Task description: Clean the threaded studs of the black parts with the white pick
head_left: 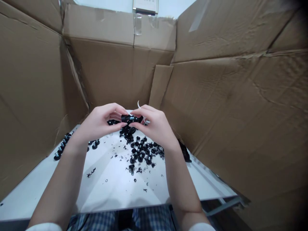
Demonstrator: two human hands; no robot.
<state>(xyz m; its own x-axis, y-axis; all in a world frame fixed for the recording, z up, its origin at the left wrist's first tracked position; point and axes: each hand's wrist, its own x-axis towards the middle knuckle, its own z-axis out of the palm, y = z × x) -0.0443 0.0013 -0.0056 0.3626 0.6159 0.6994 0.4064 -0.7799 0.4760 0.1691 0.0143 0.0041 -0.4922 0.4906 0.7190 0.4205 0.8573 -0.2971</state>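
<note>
Black plastic fitting (131,119), metal-banded: held above the white counter (108,187), pinched between the nearly closed fingers of the left hand (98,123) and right hand (155,125). Curved white strip (139,104) seen just beyond. Black studded feet (141,152) lie strewn below.

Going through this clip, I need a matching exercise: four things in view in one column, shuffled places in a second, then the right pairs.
Things:
1. black piece
2. row of studded black pieces
3. heap of studded black pieces
4. cardboard sheets

Places:
a. in the middle of the white table
b. gripped between the left hand and right hand
c. along the table's left side
d. standing up around the table

Pairs: 1-b, 2-c, 3-a, 4-d
</note>
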